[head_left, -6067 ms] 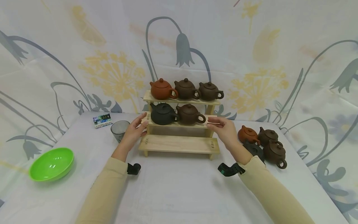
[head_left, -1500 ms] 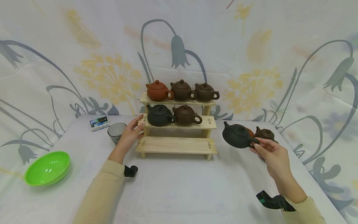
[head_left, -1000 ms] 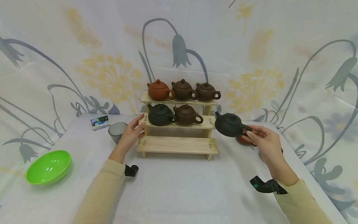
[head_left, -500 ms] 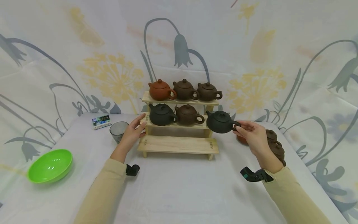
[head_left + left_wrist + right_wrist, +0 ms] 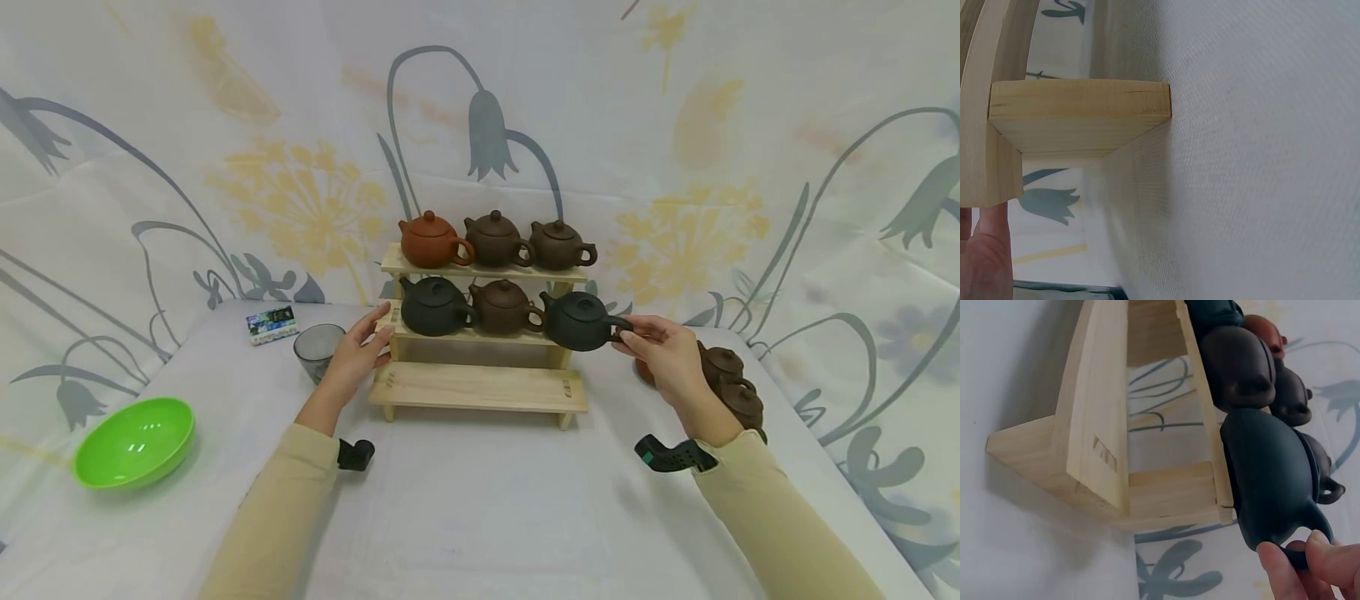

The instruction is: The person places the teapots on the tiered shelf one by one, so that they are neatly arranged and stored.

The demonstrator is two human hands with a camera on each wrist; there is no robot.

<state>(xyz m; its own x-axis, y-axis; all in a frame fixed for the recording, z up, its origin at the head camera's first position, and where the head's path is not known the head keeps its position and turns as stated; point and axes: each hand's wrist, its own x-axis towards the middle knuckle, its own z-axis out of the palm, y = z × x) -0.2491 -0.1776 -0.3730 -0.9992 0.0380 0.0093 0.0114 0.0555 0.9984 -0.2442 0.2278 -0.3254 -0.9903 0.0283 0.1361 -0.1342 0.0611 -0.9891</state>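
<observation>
My right hand (image 5: 663,354) pinches the handle of a black teapot (image 5: 576,323) at the right end of the middle shelf of a wooden stepped stand (image 5: 480,387). In the right wrist view, that black teapot (image 5: 1272,475) is level with the shelf, close beside a brown teapot (image 5: 1238,365); whether its base bears fully on the board I cannot tell. My left hand (image 5: 352,354) touches the stand's left end at the middle shelf, fingers fairly straight. Another black teapot (image 5: 435,307) and the brown teapot (image 5: 501,308) share that shelf.
An orange-red teapot (image 5: 431,242) and two brown ones line the top shelf. More teapots (image 5: 738,404) cluster at right, partly behind my right hand. At left are a grey glass cup (image 5: 318,346), a small patterned box (image 5: 272,325) and a green bowl (image 5: 135,442).
My right hand has gone from the stand to the right-hand cluster, gripped a black teapot there, and carried it left to the middle shelf. My left hand has stayed at the stand.
</observation>
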